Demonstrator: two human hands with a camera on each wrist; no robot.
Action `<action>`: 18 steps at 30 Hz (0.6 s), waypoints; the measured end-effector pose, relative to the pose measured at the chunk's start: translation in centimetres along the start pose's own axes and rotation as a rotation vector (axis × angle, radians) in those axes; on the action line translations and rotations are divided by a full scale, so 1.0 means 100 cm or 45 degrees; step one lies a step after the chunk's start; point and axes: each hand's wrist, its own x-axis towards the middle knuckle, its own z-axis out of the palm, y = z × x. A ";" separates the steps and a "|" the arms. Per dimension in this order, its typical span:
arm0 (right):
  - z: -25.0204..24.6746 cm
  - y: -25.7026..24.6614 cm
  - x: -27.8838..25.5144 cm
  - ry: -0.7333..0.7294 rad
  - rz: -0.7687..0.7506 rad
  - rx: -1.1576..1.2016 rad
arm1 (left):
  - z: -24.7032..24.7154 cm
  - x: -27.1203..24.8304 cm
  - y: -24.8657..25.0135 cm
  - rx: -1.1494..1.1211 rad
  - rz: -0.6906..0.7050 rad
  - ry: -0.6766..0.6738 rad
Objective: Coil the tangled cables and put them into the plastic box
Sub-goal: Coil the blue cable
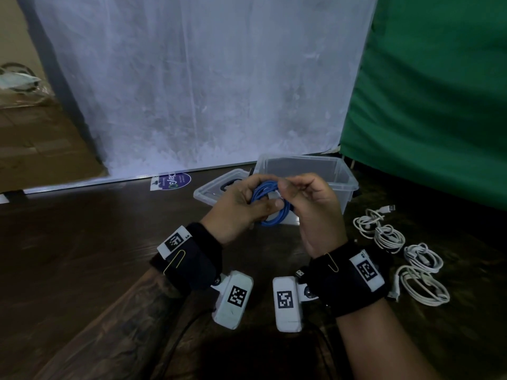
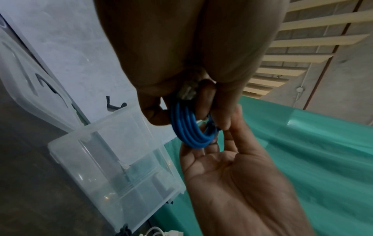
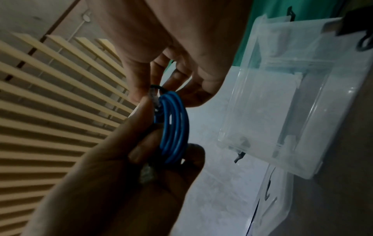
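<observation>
A blue cable (image 1: pixel 270 205) is wound into a small coil and held in the air in front of the clear plastic box (image 1: pixel 347 178). My left hand (image 1: pixel 238 204) grips the coil's left side with the thumb across the loops. My right hand (image 1: pixel 307 198) pinches the coil's top, where a clear plug (image 3: pixel 154 99) sticks out. In the left wrist view the blue coil (image 2: pixel 189 127) hangs from my left hand (image 2: pixel 181 47) over the right hand's palm (image 2: pixel 232 172). Several white cables (image 1: pixel 389 234) lie coiled on the table to the right.
The box's clear lid (image 1: pixel 211 192) lies flat to the left of the box. A green cloth (image 1: pixel 428 105) hangs at the right and a white sheet (image 1: pixel 205 78) behind. A round sticker (image 1: pixel 175 181) sits on the dark wooden table (image 1: pixel 82 242).
</observation>
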 end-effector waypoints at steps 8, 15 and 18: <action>-0.008 -0.002 0.003 -0.135 -0.163 -0.322 | -0.005 0.000 0.000 -0.004 -0.057 0.092; -0.008 0.000 0.002 -0.130 -0.244 -0.337 | -0.013 0.000 -0.002 0.056 -0.042 0.007; -0.006 0.001 0.002 -0.111 -0.235 -0.336 | -0.010 0.001 -0.001 0.037 -0.039 -0.008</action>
